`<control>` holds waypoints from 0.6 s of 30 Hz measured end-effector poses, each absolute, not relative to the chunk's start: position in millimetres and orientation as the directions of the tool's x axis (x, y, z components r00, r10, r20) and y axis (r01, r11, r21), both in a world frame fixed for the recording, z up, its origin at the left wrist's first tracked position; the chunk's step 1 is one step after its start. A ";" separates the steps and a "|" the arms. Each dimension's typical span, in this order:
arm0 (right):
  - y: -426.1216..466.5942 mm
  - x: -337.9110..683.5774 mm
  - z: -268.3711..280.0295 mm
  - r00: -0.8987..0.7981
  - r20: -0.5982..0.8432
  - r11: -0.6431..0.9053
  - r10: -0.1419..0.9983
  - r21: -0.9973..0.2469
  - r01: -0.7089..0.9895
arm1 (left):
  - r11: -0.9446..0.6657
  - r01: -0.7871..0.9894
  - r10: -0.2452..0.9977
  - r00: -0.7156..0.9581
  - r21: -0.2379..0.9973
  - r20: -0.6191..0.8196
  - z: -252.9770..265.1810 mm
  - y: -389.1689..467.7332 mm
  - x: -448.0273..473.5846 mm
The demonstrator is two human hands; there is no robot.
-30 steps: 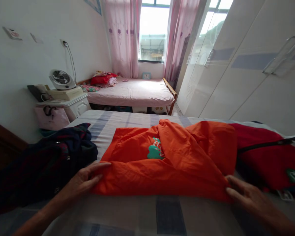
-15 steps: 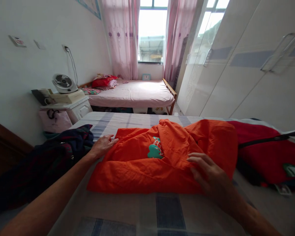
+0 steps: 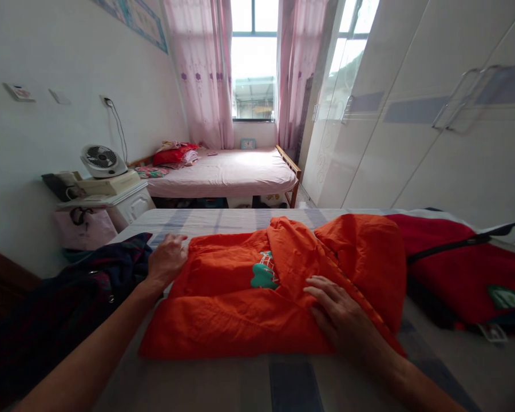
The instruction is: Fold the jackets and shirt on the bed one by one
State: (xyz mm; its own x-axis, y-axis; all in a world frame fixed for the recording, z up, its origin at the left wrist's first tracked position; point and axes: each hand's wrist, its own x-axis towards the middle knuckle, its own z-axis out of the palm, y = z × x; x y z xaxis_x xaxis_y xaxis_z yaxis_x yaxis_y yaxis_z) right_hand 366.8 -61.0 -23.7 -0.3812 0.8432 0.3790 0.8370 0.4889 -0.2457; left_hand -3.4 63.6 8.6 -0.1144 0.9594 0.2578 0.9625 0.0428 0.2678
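An orange hooded jacket [image 3: 223,320] lies partly folded on the striped bed sheet [image 3: 223,383], with a green and white print on its front. Its hood-like puffed part [image 3: 364,246] is at the right end. My left hand [image 3: 168,260] is at the jacket's upper left edge, fingers loosely bent and a little apart. My right hand [image 3: 337,309] rests on the middle-right of the orange cloth with its fingers spread. Neither hand visibly grips the fabric.
A dark plaid garment [image 3: 68,303] lies at the left and a red garment [image 3: 450,269] at the right. Beyond the bed are a cabinet with a fan [image 3: 103,160], a second bed [image 3: 236,171] with a pink sheet, and white wardrobes [image 3: 412,154].
The view has shifted slightly. My right hand has moved left over the cloth, and the jacket's right part now shows a diagonal edge. My left hand has drawn back slightly at the left edge.
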 end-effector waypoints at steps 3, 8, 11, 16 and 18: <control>-56.2 366.9 -18.4 -0.455 0.363 0.538 0.813 -0.170 0.826 | -0.285 0.933 0.925 0.207 0.222 0.318 6.5 48.7 24.5; -39.6 378.2 -36.8 -0.400 0.189 0.440 0.897 -0.288 0.851 | -0.485 0.856 0.871 0.454 0.179 0.186 -35.0 28.5 47.6; -34.1 383.2 -48.3 -0.349 0.134 0.374 0.928 -0.362 0.854 | -0.386 0.905 0.922 0.375 0.176 0.094 -53.1 28.4 46.5; -34.9 382.3 -51.6 -0.206 0.234 0.278 0.950 -0.334 0.901 | -0.356 0.920 0.934 0.347 0.162 0.079 -57.3 30.8 44.3; -35.2 381.5 -49.9 -0.194 0.220 0.261 0.956 -0.336 0.905 | -0.346 0.923 0.938 0.340 0.171 0.059 -51.0 33.3 44.2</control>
State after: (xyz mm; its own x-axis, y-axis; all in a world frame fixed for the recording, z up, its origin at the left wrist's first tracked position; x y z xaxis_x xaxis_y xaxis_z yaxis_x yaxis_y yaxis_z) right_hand 381.5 -35.2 -49.9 -0.1944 0.9560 0.2197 0.9051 0.2612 -0.3356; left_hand 44.2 33.3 -51.0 0.3405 0.9384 0.0589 0.9228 -0.3455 0.1706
